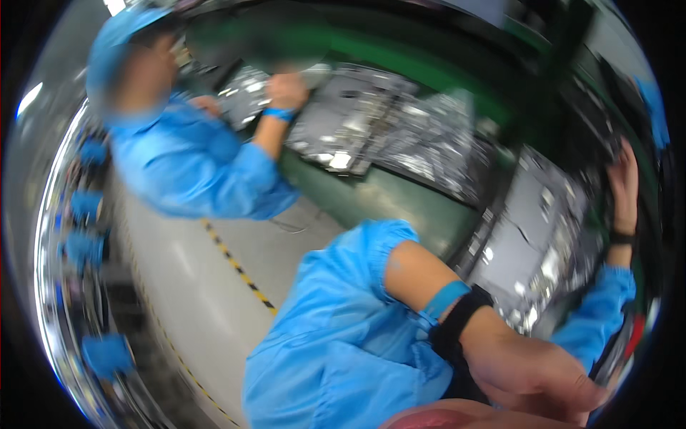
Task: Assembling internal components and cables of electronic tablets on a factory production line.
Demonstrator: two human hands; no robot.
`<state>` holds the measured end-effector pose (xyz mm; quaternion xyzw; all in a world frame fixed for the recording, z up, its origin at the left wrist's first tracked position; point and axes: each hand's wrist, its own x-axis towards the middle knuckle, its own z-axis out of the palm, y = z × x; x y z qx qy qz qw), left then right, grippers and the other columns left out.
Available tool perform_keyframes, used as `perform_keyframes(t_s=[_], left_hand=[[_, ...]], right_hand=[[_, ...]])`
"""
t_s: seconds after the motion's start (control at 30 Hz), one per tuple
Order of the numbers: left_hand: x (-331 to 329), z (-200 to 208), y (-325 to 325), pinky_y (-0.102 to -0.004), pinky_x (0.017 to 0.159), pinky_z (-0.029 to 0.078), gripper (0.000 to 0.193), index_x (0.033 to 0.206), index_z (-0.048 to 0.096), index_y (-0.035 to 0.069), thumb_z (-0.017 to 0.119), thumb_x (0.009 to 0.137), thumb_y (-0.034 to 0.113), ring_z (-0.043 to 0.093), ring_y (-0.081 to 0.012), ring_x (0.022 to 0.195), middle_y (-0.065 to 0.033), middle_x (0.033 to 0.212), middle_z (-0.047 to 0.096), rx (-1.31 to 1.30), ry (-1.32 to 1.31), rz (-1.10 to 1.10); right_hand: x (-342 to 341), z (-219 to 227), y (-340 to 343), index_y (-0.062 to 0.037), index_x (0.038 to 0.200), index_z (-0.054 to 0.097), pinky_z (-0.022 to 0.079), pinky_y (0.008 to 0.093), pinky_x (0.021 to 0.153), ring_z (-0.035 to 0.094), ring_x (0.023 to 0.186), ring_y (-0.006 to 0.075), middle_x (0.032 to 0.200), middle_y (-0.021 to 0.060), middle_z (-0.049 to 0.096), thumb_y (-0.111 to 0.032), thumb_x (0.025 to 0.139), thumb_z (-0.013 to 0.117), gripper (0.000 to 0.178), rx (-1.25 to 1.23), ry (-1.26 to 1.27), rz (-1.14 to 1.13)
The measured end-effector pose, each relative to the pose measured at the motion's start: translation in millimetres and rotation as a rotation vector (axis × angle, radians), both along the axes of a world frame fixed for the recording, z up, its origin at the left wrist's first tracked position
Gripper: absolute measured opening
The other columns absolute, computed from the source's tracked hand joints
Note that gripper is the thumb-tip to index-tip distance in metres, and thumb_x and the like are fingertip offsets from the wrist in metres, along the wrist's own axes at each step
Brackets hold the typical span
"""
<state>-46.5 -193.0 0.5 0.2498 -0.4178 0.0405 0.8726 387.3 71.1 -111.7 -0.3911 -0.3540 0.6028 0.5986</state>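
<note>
- Left hand (525,368): blurred; cannot tell whether its fingers are closed.
- Flat grey rectangular panel (511,247): on the green surface (407,204), beyond the left hand.
- Right hand (625,179): at a dark flat object (594,114), grip unclear.

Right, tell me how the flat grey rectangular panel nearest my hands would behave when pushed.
The flat grey rectangular panel is probably stiff: its broad face looks flat, without sagging. It seems unlikely to roll or tip, since it lies on a broad side. Its weight is hard to judge.
</note>
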Motion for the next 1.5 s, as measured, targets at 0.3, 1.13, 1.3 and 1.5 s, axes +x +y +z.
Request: perform_keyframes(t_s=[0.3,1.13,1.3,1.5], left_hand=[[39.8,-45.8,97.7,-0.0448,0.102,0.047,0.041,0.13,0.045,-0.001,0.059,0.097,0.019,0.057,-0.027,0.116,-0.0156,0.122,0.057,-0.11,0.743,1.201],[-21.4,-88.3,110.7,-0.0259,0.085,0.049,0.048,0.143,0.038,-0.002,0.05,0.099,0.012,0.055,-0.0152,0.109,-0.0137,0.132,0.052,0.626,1.189,1.373],[-53.8,-68.7,137.6,-0.0171,0.056,0.037,0.033,0.121,0.064,0.001,0.049,0.101,0.021,0.057,-0.0047,0.07,-0.0072,0.119,0.062,0.97,1.295,1.507],[-85.5,-120.3,181.3,-0.0264,0.062,0.047,0.017,0.1,0.07,-0.001,0.06,0.094,0.011,0.061,-0.014,0.068,-0.0075,0.09,0.069,1.189,1.342,1.829]], right_hand=[[-122.6,67.1,-230.1,-0.0046,0.104,0.063,0.052,0.0256,0.076,0.066,0.084,0.0112,0.096,0.0017,0.07,-0.022,0.095,0.062,0.019,0.236,0.035,-0.591],[-181.1,42.0,-244.2,-0.0019,0.102,0.069,0.05,0.0319,0.077,0.065,0.09,0.0216,0.098,0.0098,0.069,-0.007,0.079,0.07,0.024,0.695,-1.531,-0.419],[-197.7,57.7,-220.1,-0.0011,0.109,0.064,0.048,0.035,0.082,0.063,0.099,0.0215,0.112,0.0091,0.068,-0.011,0.071,0.067,0.039,0.708,-2.013,-0.078],[-204.4,58.1,-213.3,0.001,0.105,0.067,0.05,0.0331,0.075,0.065,0.093,0.0244,0.108,0.0103,0.069,-0.011,0.071,0.065,0.036,0.889,-2.144,-0.141]])
